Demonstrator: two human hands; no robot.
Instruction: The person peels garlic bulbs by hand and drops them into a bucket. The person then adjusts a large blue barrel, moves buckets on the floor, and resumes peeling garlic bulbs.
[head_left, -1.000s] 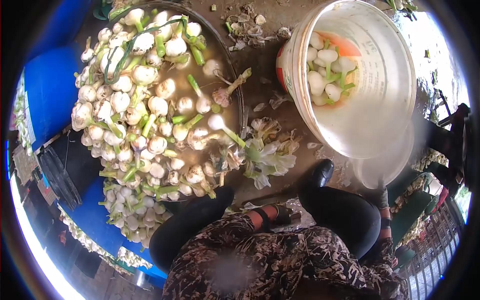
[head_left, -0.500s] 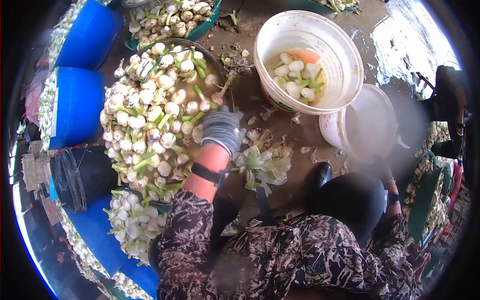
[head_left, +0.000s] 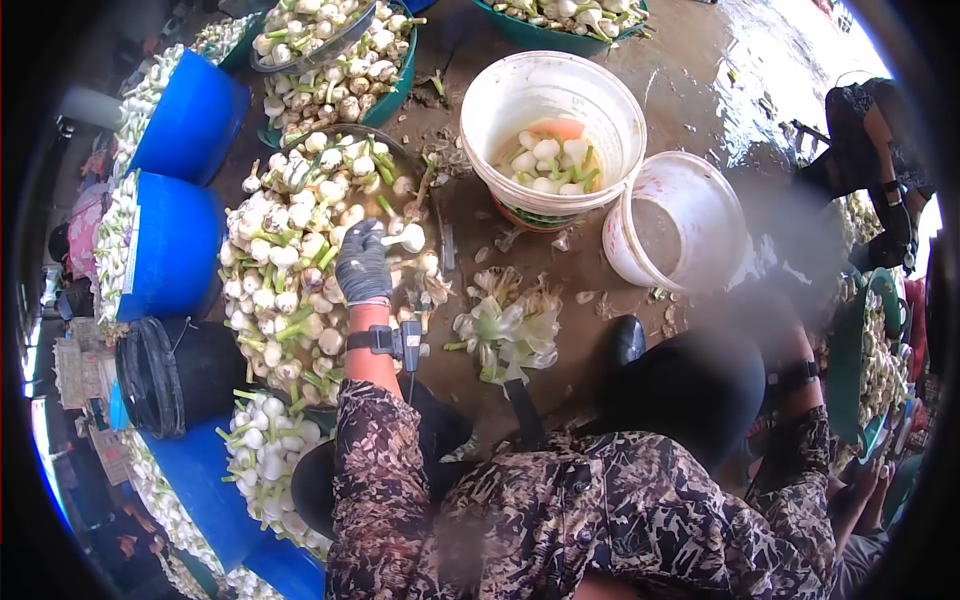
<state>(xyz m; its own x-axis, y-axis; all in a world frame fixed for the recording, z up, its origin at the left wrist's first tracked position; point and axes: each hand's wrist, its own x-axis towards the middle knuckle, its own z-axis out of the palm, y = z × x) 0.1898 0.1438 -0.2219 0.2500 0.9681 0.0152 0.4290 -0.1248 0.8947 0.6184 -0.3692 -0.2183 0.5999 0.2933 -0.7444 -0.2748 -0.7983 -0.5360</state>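
Note:
My left hand (head_left: 363,264), in a grey glove, reaches over the heap of white bulbs (head_left: 290,270) in a wide round basin. Its fingers are closed around the green stem of a white bulb (head_left: 410,238), whose head sticks out to the right. My right hand (head_left: 770,318) is low on the right beside my knee, blurred by a smear, so its fingers cannot be made out. A white bucket (head_left: 487,160) holds several clean bulbs with short stems (head_left: 548,160).
A second white bucket (head_left: 725,200) stands right of the first. Pale peelings (head_left: 505,325) lie before my knees. Blue tubs (head_left: 175,240), a black bucket (head_left: 180,370) and more bulbs (head_left: 270,440) line the left. Another person (head_left: 880,150) is at the right edge.
My left hand has moved up and left over the heap and now has a bulb by its stem. The view has shifted, showing more tubs at the top.

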